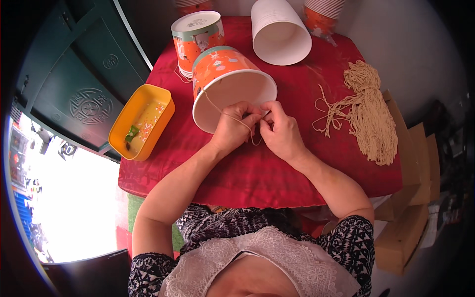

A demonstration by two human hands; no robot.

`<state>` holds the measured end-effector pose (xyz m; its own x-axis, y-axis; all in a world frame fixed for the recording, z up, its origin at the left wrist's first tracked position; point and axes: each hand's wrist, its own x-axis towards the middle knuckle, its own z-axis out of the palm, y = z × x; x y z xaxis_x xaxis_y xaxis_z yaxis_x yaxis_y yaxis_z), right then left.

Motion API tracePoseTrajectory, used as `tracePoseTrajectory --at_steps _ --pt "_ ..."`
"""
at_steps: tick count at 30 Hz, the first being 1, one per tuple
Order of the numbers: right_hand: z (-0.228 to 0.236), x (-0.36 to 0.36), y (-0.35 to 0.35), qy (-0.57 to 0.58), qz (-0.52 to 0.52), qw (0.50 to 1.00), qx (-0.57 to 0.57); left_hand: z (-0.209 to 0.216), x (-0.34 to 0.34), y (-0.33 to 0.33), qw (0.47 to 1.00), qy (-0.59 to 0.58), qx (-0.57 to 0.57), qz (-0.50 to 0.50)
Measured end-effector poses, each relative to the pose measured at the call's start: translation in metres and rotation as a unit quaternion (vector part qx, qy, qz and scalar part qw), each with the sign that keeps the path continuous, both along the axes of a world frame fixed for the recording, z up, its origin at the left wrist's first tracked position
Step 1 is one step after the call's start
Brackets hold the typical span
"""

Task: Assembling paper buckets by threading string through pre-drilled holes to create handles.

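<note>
An orange paper bucket (225,74) with a green band and white inside lies tilted on the table, its mouth toward me. A thin tan cord (213,102) runs from the bucket's side across the back of my left hand (232,129) and hangs in a small loop below the fingers. My left hand is closed in a pinch on the cord, just in front of the bucket's rim. Beside it, touching fingertips, my right hand (283,132) pinches a small thin dark piece (266,114); its exact kind is too small to make out.
Behind the bucket stand upturned orange buckets (198,37), stacked. White nested buckets (282,37) lie at the back, near a wrapped orange stack (321,17). A bundle of tan cords (368,114) lies right, a yellow tub (166,111) left. Cardboard boxes (403,232) stand beside the red-covered table (247,183).
</note>
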<state>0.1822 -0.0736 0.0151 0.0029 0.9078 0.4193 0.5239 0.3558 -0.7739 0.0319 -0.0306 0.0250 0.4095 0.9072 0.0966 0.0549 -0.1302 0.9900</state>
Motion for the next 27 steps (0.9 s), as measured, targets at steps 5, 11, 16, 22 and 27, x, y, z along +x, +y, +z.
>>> tracePoseTrajectory --at_steps 5,11,16,22,27 --pt "-0.0031 0.0012 0.0041 0.008 0.012 1.000 -0.012 0.0008 -0.0021 0.0036 0.999 0.044 -0.003 -0.016" --pt "-0.0037 0.0048 0.0060 -0.021 0.008 0.999 0.047 0.0071 -0.0056 0.0045 0.999 0.051 0.012 -0.004" --pt "-0.0030 0.0037 0.0038 -0.016 0.009 1.000 0.021 0.0061 -0.0067 0.0059 0.997 0.073 0.004 -0.013" --pt "0.0030 0.0000 0.0010 0.100 0.023 0.986 -0.135 0.0012 -0.0046 0.0055 0.999 0.053 0.010 -0.007" --pt "-0.0022 -0.0026 0.0017 0.050 0.010 0.998 -0.047 -0.0006 -0.0065 0.0070 0.998 0.064 0.013 -0.010"
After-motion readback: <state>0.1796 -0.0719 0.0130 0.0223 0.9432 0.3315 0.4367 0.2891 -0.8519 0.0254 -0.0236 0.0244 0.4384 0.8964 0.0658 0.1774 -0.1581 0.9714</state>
